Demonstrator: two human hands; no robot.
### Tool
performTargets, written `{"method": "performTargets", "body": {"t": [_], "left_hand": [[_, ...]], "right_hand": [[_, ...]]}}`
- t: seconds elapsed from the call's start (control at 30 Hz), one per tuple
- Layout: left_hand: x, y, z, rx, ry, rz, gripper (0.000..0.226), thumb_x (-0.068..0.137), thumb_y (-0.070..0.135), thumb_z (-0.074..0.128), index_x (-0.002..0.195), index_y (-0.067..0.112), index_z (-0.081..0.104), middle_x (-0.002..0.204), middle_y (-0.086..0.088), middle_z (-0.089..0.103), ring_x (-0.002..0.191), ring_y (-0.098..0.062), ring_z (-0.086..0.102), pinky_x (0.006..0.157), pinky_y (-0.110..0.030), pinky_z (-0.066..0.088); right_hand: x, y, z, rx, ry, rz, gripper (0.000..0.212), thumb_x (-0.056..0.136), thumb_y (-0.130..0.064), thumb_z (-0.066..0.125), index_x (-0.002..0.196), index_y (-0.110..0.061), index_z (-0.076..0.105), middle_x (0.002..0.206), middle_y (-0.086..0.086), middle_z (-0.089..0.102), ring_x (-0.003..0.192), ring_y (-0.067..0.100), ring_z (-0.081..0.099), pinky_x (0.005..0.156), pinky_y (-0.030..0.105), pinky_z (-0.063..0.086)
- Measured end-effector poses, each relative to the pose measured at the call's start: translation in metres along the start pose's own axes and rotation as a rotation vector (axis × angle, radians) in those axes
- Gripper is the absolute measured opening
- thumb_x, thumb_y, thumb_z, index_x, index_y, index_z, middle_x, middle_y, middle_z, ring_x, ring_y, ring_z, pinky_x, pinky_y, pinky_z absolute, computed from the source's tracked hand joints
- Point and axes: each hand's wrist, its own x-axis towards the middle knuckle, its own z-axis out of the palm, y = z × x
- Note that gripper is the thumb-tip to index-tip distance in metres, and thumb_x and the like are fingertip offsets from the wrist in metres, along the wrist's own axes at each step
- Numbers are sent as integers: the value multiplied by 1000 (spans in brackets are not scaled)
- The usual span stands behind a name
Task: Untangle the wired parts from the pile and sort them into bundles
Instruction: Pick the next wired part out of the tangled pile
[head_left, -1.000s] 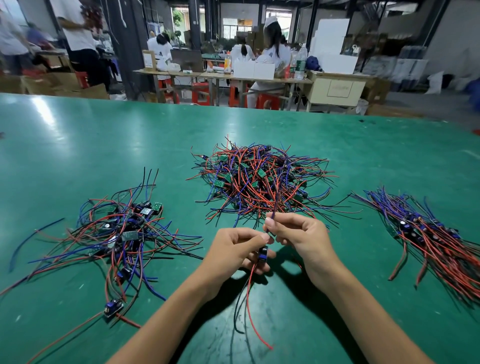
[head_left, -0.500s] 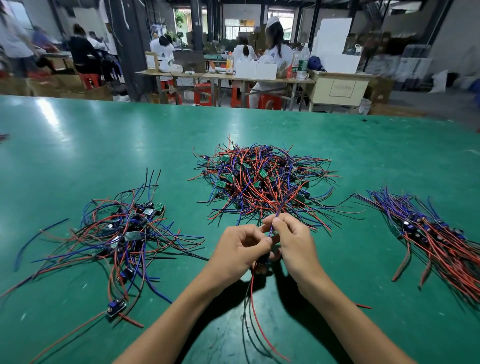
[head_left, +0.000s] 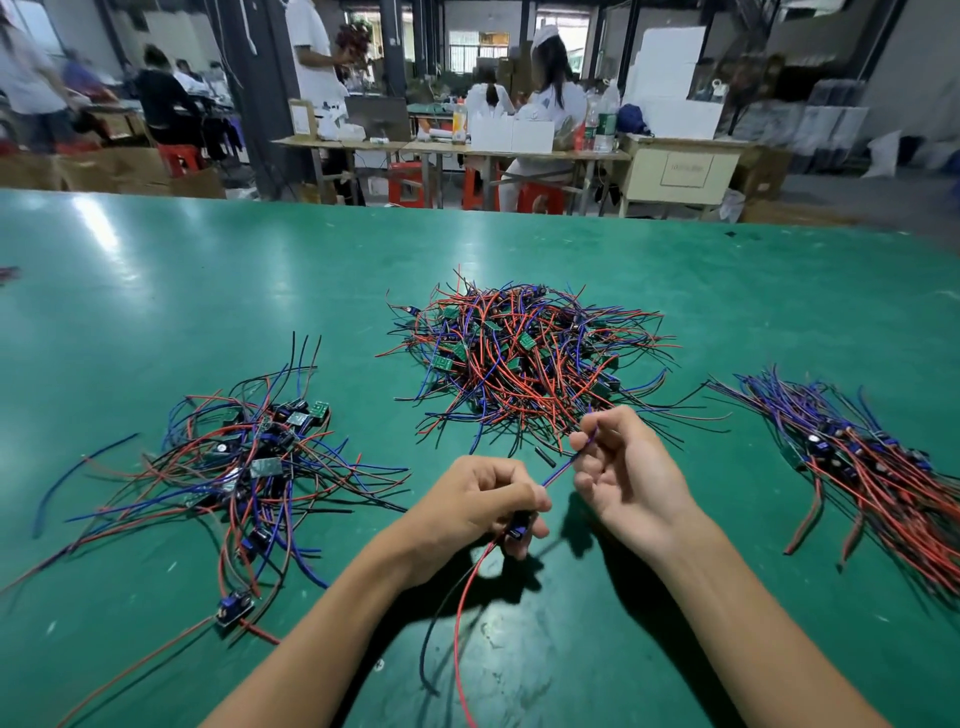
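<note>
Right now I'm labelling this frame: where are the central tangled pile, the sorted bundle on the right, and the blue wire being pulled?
central tangled pile (head_left: 524, 358), head view, middle of the heap.
sorted bundle (head_left: 878, 467), head view, middle of its wires.
blue wire (head_left: 561, 469), head view, stretch between the hands.

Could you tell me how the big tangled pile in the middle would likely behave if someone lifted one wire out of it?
The tangled pile looks loosely interlaced, so neighbours would probably drag along. The wires seem thin and floppy: those below the left hand droop. The small boards likely snag.
</note>
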Motion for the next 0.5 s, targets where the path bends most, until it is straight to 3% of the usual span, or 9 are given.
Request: {"method": "performTargets", "body": {"t": [0.07, 0.13, 0.23, 0.33, 0.4, 0.5], "left_hand": [[1, 0, 1, 5, -6, -4, 25, 83, 19, 69, 59, 22, 66, 71, -11, 68, 58, -25, 58, 57, -27, 50], [3, 0, 1, -1, -9, -4, 23, 85, 21, 72, 62, 23, 69, 76, -7, 70, 68, -24, 61, 60, -23, 50], [1, 0, -1, -45, -1, 20, 13, 87, 34, 73, 78, 24, 75, 83, 1, 72, 72, -8, 60, 62, -14, 44], [-1, -1, -5, -184, 77, 73, 15, 84, 37, 70, 87, 24, 78, 82, 3, 69, 73, -8, 63, 64, -14, 47], [1, 0, -8, -335, 189, 116, 17, 77, 36, 71, 86, 23, 80, 78, 2, 67, 71, -10, 67, 61, -15, 51], [7, 3, -12, -439, 393, 142, 19, 74, 37, 72, 80, 21, 80, 73, 1, 68, 70, -10, 67, 69, -18, 54]], "right_hand": [[0, -4, -4, 115, 17, 86, 22, 90, -16, 54, 68, -16, 59, 59, 1, 60, 45, 6, 34, 34, 14, 36], [-1, -6, -5, 140, 36, 60, 22, 89, -17, 54, 68, -15, 59, 60, 1, 62, 46, 6, 34, 35, 14, 37], [2, -3, -6, -157, 49, -241, 31, 99, -27, 52, 81, -14, 74, 71, 5, 73, 42, 8, 45, 40, 18, 43], [5, 5, -8, -484, 24, -535, 30, 104, -37, 50, 100, -23, 76, 87, 2, 79, 52, 9, 60, 46, 17, 46], [6, 15, -10, -807, 17, -773, 11, 98, -31, 65, 104, -31, 73, 88, -9, 77, 63, 5, 65, 56, 14, 47], [2, 29, -7, -1087, -171, -905, 27, 85, -25, 79, 109, -34, 69, 91, -20, 73, 64, 9, 64, 62, 11, 43]]}}
